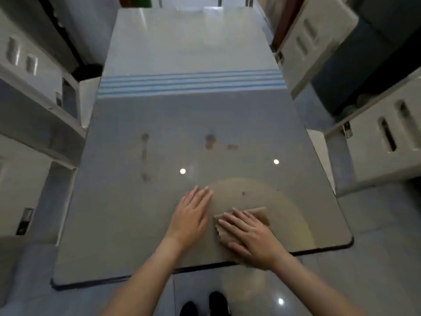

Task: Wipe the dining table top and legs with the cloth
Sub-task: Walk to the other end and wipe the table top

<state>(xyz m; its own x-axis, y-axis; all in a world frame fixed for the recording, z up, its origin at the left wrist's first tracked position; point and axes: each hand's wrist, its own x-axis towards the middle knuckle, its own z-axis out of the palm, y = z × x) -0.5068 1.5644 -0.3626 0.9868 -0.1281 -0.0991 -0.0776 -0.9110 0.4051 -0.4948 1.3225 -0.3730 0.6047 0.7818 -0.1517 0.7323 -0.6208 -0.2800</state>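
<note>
the cloth is lying flat on the near right part of the dining table's surface, just in from the near edge. it is looking like a folded, tan, roughly rectangular piece. its far edge is running left to right, with the right end tilting slightly farther away. the hand on top is hiding how far it reaches toward the near edge, so its long axis cannot be told for sure.

the right hand is pressing down on the cloth, palm down. its fingers are lying straight and slightly spread, pointing far-left and curling round nothing. the left hand is resting flat on the bare surface just left of the cloth. its fingers are lying straight and close together, pointing far and a little right, holding nothing.

the surface is showing as a glossy grey rectangle with rounded corners and a dark rim, its length running away from the person. a paler half-round patch is surrounding the cloth. brownish stains are sitting mid-surface, and blue stripes are crossing it farther away. white slotted chairs are standing along both sides. dark shoes are showing on the shiny tiled floor.
</note>
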